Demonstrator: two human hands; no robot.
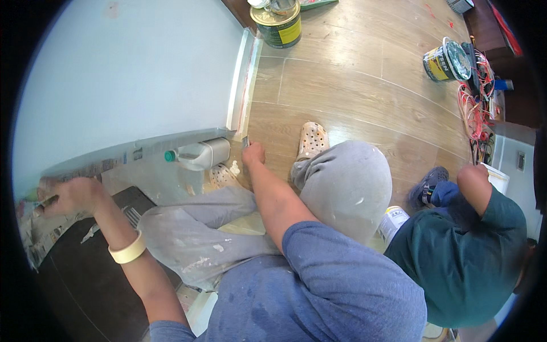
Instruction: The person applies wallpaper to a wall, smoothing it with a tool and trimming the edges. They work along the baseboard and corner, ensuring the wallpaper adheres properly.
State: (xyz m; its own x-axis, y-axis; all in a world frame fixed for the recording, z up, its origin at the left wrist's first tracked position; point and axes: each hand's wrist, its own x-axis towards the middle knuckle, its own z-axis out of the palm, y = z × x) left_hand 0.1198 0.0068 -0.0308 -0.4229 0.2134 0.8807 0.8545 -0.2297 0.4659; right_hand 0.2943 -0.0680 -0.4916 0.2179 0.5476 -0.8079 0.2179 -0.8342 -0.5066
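A narrow grey tool [245,142] juts forward from the right hand [254,154], whose fingers are closed around it, near the end of the white baseboard [236,91]. A green-capped plastic jug [209,153] lies just left. The left hand [78,196], blurred, is at crumpled newspaper [48,231]; I cannot tell its grip. A masking-tape roll [128,249] rings the left wrist.

Brightly lit overall, with a soft, pale sheen on the wood floor [342,85] and cool, fairly even brightness across the wall [148,74]. Dim at lower left over the dark mat [85,279]. Smeared at the left hand [74,197], crisper at the clog [313,140]. Curved toward the rim, then cut off by black corners.
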